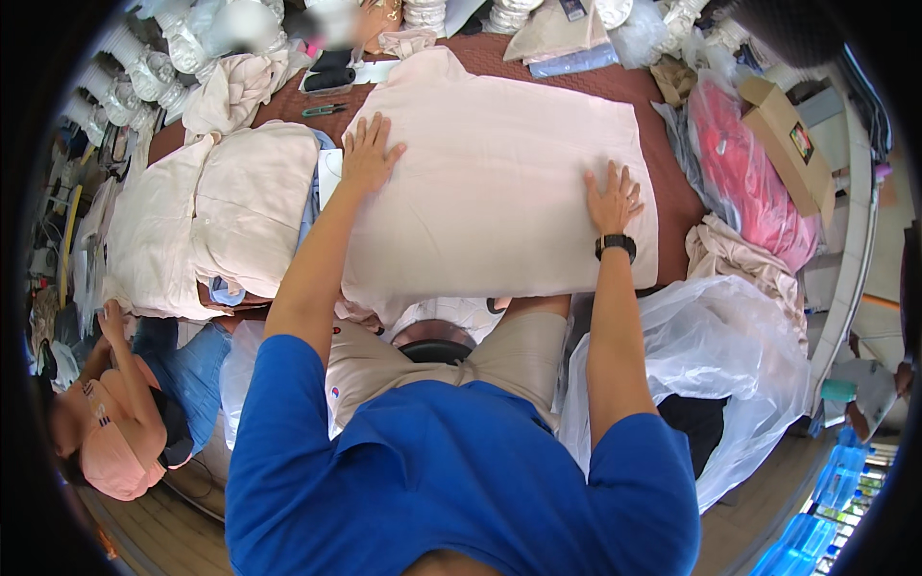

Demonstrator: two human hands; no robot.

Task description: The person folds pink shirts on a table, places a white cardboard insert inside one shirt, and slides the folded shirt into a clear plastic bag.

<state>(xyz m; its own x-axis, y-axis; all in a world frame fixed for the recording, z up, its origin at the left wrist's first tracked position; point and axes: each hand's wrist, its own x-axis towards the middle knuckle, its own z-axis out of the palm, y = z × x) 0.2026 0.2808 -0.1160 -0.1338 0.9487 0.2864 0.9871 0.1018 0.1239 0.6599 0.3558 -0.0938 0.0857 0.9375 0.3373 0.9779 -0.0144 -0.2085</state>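
A pale pink garment [490,182] lies spread flat in front of me, with a narrow raised part at its far left. My left hand [370,154] rests on its left side, palm down, fingers spread. Near the right edge my right hand [613,200] presses on the same cloth, its fingers also apart; a black watch [616,247] is on that wrist. Neither hand grips anything. Just left of my left hand is a white card [329,173], partly covered by other cloth.
A brown cloth [675,216] covers the table. Beyond my left hand lie thread snips [324,110] and a black roll [329,80]. Pale shirts [245,197] are stacked left, beside a seated person [125,422]. Clear plastic [711,355], a pink bundle [744,163] and a cardboard box [788,144] are right.
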